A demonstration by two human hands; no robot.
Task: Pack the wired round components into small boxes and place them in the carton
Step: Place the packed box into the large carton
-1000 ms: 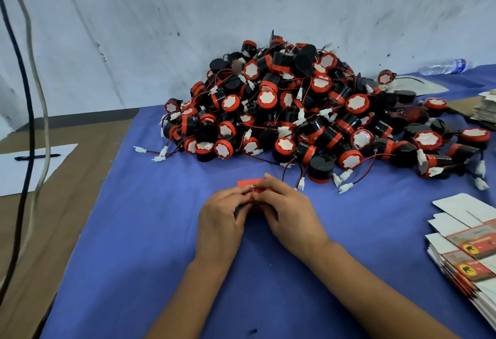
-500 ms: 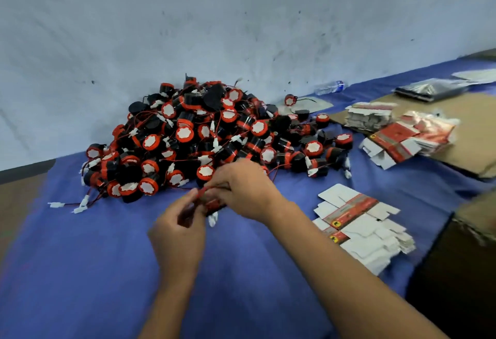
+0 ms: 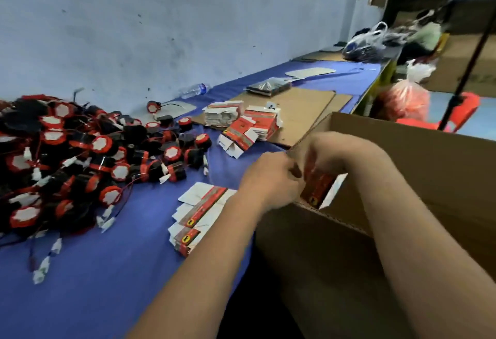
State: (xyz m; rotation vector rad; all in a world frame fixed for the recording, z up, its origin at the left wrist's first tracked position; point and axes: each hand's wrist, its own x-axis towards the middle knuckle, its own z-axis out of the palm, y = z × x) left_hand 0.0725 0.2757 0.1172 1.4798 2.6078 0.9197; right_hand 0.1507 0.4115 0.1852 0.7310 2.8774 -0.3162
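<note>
I see both hands meet over the near left corner of the open carton (image 3: 402, 156). The right hand (image 3: 341, 150) is curled around a small red box (image 3: 319, 188), gripping it from above. The box is tilted, with one white end flap open and pointing down to the right, and it sits just above the carton's near edge. The left hand (image 3: 271, 180) is curled beside it, fingertips against the box's left side; I cannot tell how firmly they pinch it, because motion blur hides the contact.

The carton stands at the right edge of the blue table cover (image 3: 107, 271). A stack of flat unfolded boxes (image 3: 201, 212) lies on the cover just left of the left forearm. A large pile of black-and-red round parts with wires (image 3: 80, 161) covers the left of the table. Further flat boxes (image 3: 249, 126) rest near a sheet of cardboard (image 3: 303, 113) behind. A plastic bottle (image 3: 194, 90) lies against the wall.
</note>
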